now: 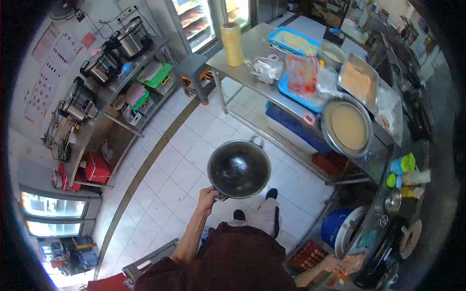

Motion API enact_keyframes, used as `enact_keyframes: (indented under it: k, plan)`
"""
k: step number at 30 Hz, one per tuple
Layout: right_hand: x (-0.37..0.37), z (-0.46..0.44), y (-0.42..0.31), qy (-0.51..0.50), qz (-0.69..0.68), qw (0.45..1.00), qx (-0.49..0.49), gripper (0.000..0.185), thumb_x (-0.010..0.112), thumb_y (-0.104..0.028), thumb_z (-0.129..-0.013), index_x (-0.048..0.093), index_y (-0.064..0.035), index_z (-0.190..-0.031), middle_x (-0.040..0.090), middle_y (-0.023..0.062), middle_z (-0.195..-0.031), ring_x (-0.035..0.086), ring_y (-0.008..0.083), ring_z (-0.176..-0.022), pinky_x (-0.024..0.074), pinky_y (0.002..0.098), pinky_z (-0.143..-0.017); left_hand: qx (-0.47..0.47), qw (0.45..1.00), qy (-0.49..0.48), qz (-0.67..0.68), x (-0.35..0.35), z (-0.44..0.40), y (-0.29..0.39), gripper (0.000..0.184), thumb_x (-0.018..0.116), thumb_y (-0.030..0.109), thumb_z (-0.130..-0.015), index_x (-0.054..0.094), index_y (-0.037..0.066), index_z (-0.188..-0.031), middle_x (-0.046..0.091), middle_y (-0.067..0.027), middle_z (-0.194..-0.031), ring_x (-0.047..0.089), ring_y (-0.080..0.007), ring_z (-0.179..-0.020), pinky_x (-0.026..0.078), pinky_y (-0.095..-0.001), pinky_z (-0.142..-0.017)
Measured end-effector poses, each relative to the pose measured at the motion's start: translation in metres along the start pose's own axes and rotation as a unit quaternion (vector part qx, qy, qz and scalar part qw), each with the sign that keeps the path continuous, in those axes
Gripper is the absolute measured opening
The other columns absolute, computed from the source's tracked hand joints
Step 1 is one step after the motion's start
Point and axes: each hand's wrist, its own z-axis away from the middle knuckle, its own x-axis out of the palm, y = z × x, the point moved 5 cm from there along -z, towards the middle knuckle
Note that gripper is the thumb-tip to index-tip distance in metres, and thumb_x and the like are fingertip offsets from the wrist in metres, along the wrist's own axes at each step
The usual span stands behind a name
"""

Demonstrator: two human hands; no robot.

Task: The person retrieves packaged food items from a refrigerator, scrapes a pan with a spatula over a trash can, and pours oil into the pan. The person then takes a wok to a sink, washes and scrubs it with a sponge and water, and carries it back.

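Note:
My left hand (pixel 208 200) is closed round one loop handle of a dark, round-bottomed wok (pixel 239 169). The wok hangs over the tiled floor in front of me, its inside turned up and shiny. The opposite handle (pixel 257 140) points away from me. Low on the right, my right hand (pixel 332 264) reaches to the counter. It touches or lies right beside a crumpled orange-and-white packet or cloth (pixel 353 264); its fingers are too blurred to tell whether they grip it.
A steel table (pixel 252 48) ahead bears a roll of yellowish film (pixel 232 43), a blue tray (pixel 291 41), a metal tray (pixel 358 80) and a large bowl of pale liquid (pixel 349 127). Left, a shelf holds several pots (pixel 102 65). A blue bucket (pixel 335 225) stands at right.

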Motion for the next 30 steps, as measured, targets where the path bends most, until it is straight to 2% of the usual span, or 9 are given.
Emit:
enact_keyframes:
  k: [4,6,8,11,12,15,18,21,30]
  plan:
    - [0.12,-0.006,-0.067,-0.197,0.012,0.972,-0.129,0.048,0.063,-0.043,-0.081,0.064,-0.008,-0.115,0.067,0.011,-0.09,0.062,0.0266,-0.084,0.0501,0.0439,-0.076,0.04,0.99,0.102,0.086,-0.087,-0.073,0.046,0.03,0.053,-0.009,-0.069,0.063,-0.01,-0.098,0.066,-0.0117,-0.088,0.062,-0.0169,-0.076,0.049,-0.0277,-0.072]
    - [0.126,0.071,-0.222,-0.454,-0.511,0.714,0.15,0.015,0.056,-0.011,-0.086,0.063,0.0006,-0.079,0.062,0.0118,-0.066,0.057,0.0205,-0.044,0.0493,0.0288,-0.043,0.073,0.978,0.149,0.123,-0.126,-0.111,0.067,0.026,0.053,-0.007,-0.071,0.062,-0.011,-0.096,0.066,-0.0115,-0.089,0.062,-0.0177,-0.078,0.049,-0.0278,-0.073]
    - [0.147,0.108,-0.352,-0.327,-0.192,0.898,-0.225,0.011,0.056,-0.008,-0.084,0.063,0.0015,-0.084,0.063,0.0097,-0.068,0.06,0.0178,-0.049,0.0509,0.0291,-0.044,0.094,0.962,0.19,0.172,-0.161,-0.14,0.083,0.025,0.052,-0.006,-0.071,0.061,-0.01,-0.094,0.065,-0.0113,-0.089,0.062,-0.0184,-0.079,0.05,-0.0287,-0.074]
    - [0.204,0.209,-0.564,-0.458,-0.193,0.837,-0.229,0.017,0.06,-0.014,-0.084,0.063,-0.001,-0.094,0.065,0.0087,-0.071,0.063,0.0163,-0.055,0.0491,0.0282,-0.043,0.124,0.928,0.258,0.238,-0.191,-0.168,0.144,0.025,0.051,-0.005,-0.069,0.061,-0.009,-0.091,0.064,-0.0108,-0.089,0.062,-0.0196,-0.08,0.052,-0.0304,-0.079]
    - [0.3,0.216,-0.605,-0.406,-0.122,0.805,-0.415,0.022,0.062,-0.02,-0.084,0.066,-0.0024,-0.097,0.067,0.01,-0.075,0.065,0.0186,-0.061,0.0521,0.0315,-0.05,0.128,0.926,0.281,0.217,-0.212,-0.177,0.156,0.026,0.048,-0.005,-0.067,0.06,-0.01,-0.091,0.064,-0.0113,-0.089,0.062,-0.021,-0.08,0.053,-0.0325,-0.082]
    - [0.219,0.384,-0.862,-0.384,-0.108,0.676,-0.62,0.028,0.068,-0.023,-0.078,0.068,-0.002,-0.098,0.069,0.0125,-0.079,0.067,0.0223,-0.072,0.052,0.0327,-0.068,0.15,0.895,0.337,0.25,-0.267,-0.188,0.201,0.027,0.048,-0.005,-0.066,0.059,-0.01,-0.09,0.064,-0.0119,-0.089,0.063,-0.0223,-0.083,0.054,-0.0342,-0.081]
    - [0.185,0.494,-1.05,-0.465,-0.141,0.624,-0.612,0.033,0.066,-0.026,-0.078,0.067,-0.0031,-0.101,0.068,0.0197,-0.093,0.066,0.0342,-0.086,0.0519,0.0401,-0.077,0.186,0.859,0.398,0.263,-0.276,-0.194,0.278,0.027,0.048,-0.002,-0.066,0.059,-0.01,-0.09,0.064,-0.0134,-0.091,0.064,-0.0234,-0.084,0.055,-0.0353,-0.082]
    - [0.174,0.574,-1.212,-0.433,-0.219,0.581,-0.654,0.031,0.068,-0.022,-0.076,0.067,-0.0047,-0.101,0.068,0.0172,-0.082,0.067,0.0299,-0.078,0.0519,0.0392,-0.072,0.206,0.826,0.436,0.292,-0.31,-0.225,0.314,0.033,0.048,0.0,-0.067,0.058,-0.012,-0.097,0.064,-0.017,-0.096,0.064,-0.026,-0.09,0.054,-0.0368,-0.086]
    - [0.384,0.627,-1.509,-0.375,-0.105,0.67,-0.632,0.07,0.085,-0.046,-0.06,0.064,-0.0002,-0.109,0.069,0.0153,-0.092,0.066,0.0225,-0.083,0.053,0.0339,-0.069,0.248,0.692,0.455,0.503,-0.398,-0.405,0.307,0.036,0.047,-0.005,-0.069,0.055,-0.014,-0.102,0.063,-0.021,-0.109,0.062,-0.0324,-0.102,0.049,-0.0416,-0.101]
